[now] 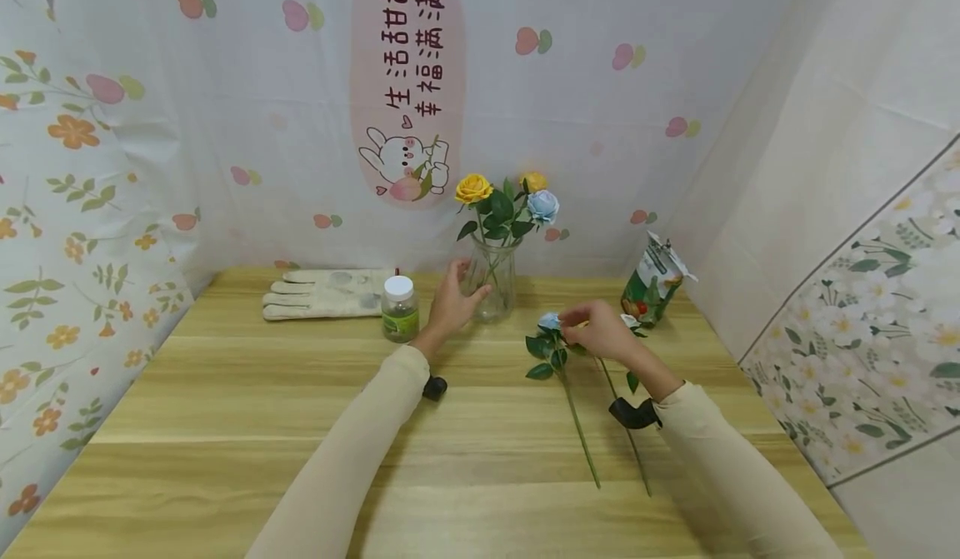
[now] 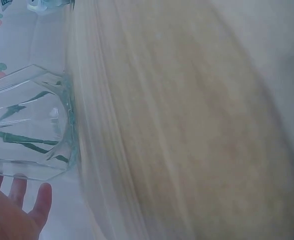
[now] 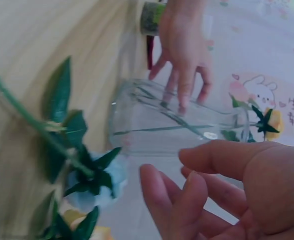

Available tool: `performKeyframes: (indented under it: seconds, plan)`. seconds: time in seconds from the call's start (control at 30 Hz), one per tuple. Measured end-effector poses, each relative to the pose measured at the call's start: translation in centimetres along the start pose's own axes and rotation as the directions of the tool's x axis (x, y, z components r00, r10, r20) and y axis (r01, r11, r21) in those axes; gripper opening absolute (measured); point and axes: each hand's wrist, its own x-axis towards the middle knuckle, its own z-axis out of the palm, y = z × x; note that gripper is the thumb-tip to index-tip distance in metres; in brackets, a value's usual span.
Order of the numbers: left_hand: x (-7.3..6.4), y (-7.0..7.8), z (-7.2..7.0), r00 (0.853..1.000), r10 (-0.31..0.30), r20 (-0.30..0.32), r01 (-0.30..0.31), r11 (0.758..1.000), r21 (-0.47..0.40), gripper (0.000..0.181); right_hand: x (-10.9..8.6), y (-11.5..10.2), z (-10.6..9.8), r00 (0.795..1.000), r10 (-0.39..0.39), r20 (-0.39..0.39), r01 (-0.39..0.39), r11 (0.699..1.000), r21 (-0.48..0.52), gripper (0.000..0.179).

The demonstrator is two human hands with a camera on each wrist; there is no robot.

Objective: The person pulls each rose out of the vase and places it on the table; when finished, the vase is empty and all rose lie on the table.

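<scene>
A clear glass vase [image 1: 504, 296] stands upright at the back of the table. In it are two yellow roses [image 1: 474, 188] and a light blue rose [image 1: 543, 207]. My left hand [image 1: 452, 302] is at the vase's left side, fingers spread along the glass and seeming to touch it. Another light blue rose [image 1: 550, 321] lies to the right of the vase, its stem pointing toward me. Just over its bloom is my right hand [image 1: 602, 331], fingers loosely bent with nothing between them in the right wrist view. A pale rose [image 1: 630, 321] lies partly hidden behind that hand.
Left of the vase stands a white-lidded jar [image 1: 400, 309] with a green label. A cream glove [image 1: 322, 294] lies flat behind it, along the back edge. At the back right a green and white packet [image 1: 652, 281] stands near the curtain. Printed cloth [image 1: 262, 126] hangs behind the table.
</scene>
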Motion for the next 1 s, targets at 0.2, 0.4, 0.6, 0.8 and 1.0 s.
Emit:
performKeyframes:
  seconds: [0.2,0.4,0.6,0.8,1.0]
  plan:
    - [0.0,-0.2,0.1,1.000,0.000,0.003,0.000,1.000,0.006,0.061,2.0,-0.9,-0.4,0.996,-0.024,-0.081,0.030,0.996,0.080,0.025]
    - [0.0,0.2,0.0,1.000,-0.025,0.015,0.025,1.000,0.014,0.061,4.3,-1.8,-0.9,0.979,-0.060,-0.196,0.084,0.990,0.113,0.020]
    - [0.2,0.3,0.0,1.000,-0.017,0.002,0.017,1.000,0.016,0.061,6.4,-3.1,-1.2,0.954,-0.041,-0.298,0.087,0.986,0.141,0.023]
    - [0.1,0.0,-0.1,1.000,0.006,0.002,-0.006,0.999,0.049,0.060,7.9,-4.0,-0.9,0.938,-0.070,-0.338,0.118,0.985,0.123,0.029]
    - [0.0,0.0,-0.4,1.000,-0.009,0.021,0.008,0.999,0.043,0.062,9.1,-4.8,-0.9,0.931,-0.105,-0.348,0.138,0.988,0.071,0.033]
